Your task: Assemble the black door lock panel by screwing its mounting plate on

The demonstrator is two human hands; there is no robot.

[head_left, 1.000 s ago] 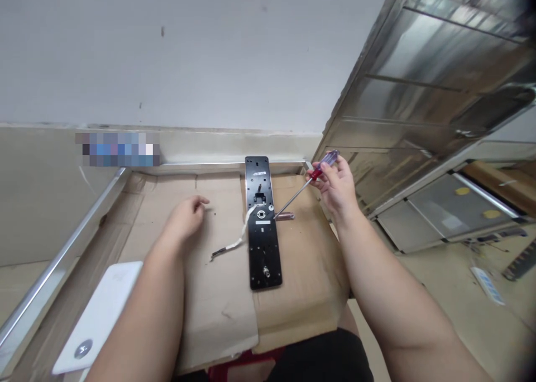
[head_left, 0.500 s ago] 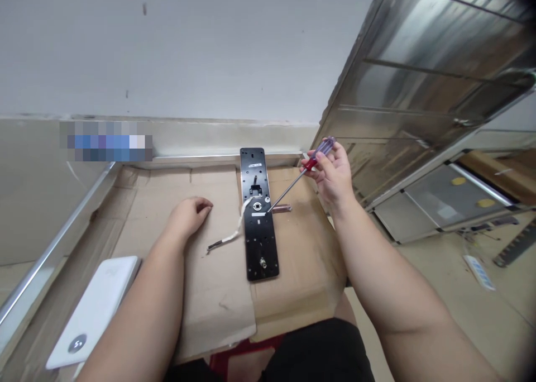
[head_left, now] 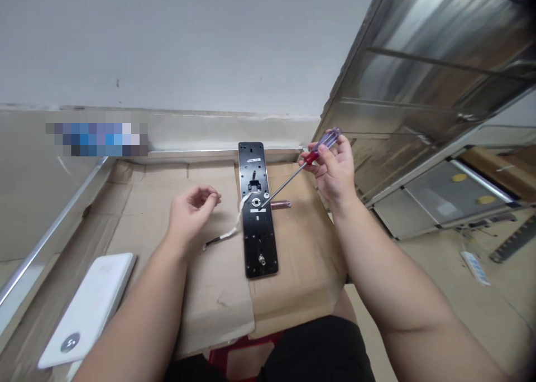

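Black plate [head_left: 258, 237] lies on cardboard [head_left: 301, 270] between the hands, its cable [head_left: 229, 234] near the left hand [head_left: 193, 209]. Right hand [head_left: 335, 172] pinches the screwdriver [head_left: 311, 157]; the tip, earlier at the plate edge nearest that hand, now shows over the label [head_left: 253, 211], contact not determinable. Left hand, turned since, is curled, thumb drawn toward fingertips; whether it grips anything cannot be told.

There are two grips: one left grip [head_left: 194, 209] and one right grip [head_left: 335, 170]. In the right grip is one screwdriver [head_left: 311, 158]. Between the grips are one black plate [head_left: 258, 231], one white cable [head_left: 239, 219] and one reddish rod [head_left: 280, 204]. Beyond the right grip are one power strip [head_left: 475, 268] and two yellow discs [head_left: 459, 177].
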